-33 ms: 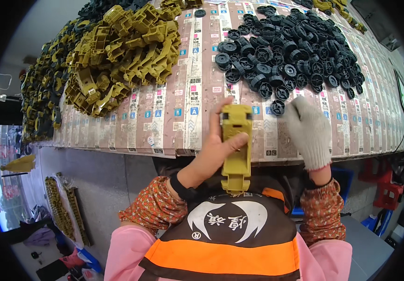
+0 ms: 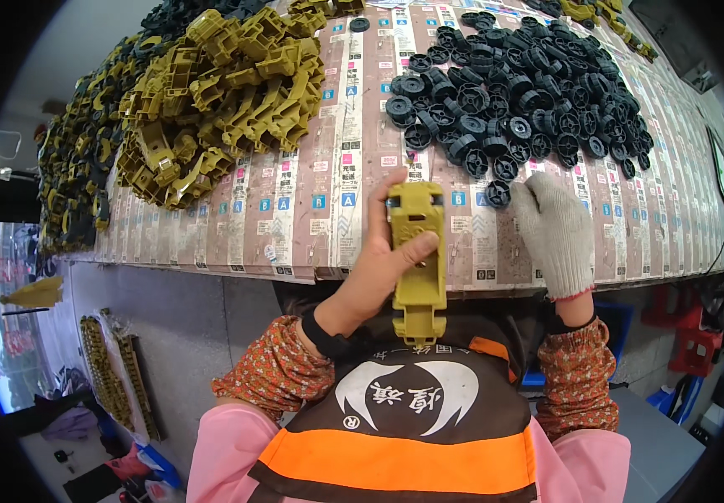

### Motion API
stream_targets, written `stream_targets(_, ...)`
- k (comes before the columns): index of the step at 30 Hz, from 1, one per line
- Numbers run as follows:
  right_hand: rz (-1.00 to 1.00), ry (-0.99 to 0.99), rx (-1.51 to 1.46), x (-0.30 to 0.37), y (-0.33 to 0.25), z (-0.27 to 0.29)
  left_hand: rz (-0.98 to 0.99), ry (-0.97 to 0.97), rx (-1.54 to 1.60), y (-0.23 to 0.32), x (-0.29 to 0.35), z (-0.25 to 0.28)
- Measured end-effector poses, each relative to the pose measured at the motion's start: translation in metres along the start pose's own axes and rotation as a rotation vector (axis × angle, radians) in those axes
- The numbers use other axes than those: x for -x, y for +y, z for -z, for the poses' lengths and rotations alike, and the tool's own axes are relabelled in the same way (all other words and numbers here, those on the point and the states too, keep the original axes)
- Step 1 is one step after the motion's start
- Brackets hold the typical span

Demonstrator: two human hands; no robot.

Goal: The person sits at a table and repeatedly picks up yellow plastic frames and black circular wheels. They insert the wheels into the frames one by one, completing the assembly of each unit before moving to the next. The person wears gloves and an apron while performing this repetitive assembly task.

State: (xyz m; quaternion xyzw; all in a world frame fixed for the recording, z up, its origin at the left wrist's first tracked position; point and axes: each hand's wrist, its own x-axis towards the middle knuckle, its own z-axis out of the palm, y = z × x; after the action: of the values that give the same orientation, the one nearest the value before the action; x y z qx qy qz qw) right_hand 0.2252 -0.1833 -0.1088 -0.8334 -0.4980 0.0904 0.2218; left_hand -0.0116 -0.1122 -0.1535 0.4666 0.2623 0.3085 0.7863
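Observation:
My bare left hand grips a yellow-green plastic toy vehicle body, its thumb pressed across the hollow side. The body is held lengthwise over the table's near edge, with small dark parts at its far end. In a white knit glove, my right hand has its fingers curled together beside the near edge of a heap of black toy wheels. One loose wheel lies right by the gloved fingertips. Whether anything is inside those fingers is hidden.
Yellow-green vehicle bodies are heaped on the table's left, with bodies bearing black wheels beyond them at the far left. A lone wheel sits at the back. Printed paper covers the table. A red stool stands below right.
My left hand and the toy vehicle body have shifted slightly left and away from me. The gloved right hand has shifted slightly right, with its fingers still curled.

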Motion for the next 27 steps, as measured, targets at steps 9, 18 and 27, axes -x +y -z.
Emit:
stream_targets(9, 0.22, 0.052, -0.038, -0.001, 0.001, -0.029, 0.06, 0.21, 0.289, 0.005, -0.005, 0.006)
stream_targets(18, 0.127, -0.246, -0.715, 0.068, -0.044, -0.03, -0.052, 0.267, 0.319, 0.011, -0.009, 0.003)
stream_targets(27, 0.195, -0.233, -0.727, 0.077, -0.054, -0.027, -0.208, 0.309, 0.173, 0.009, -0.009, -0.002)
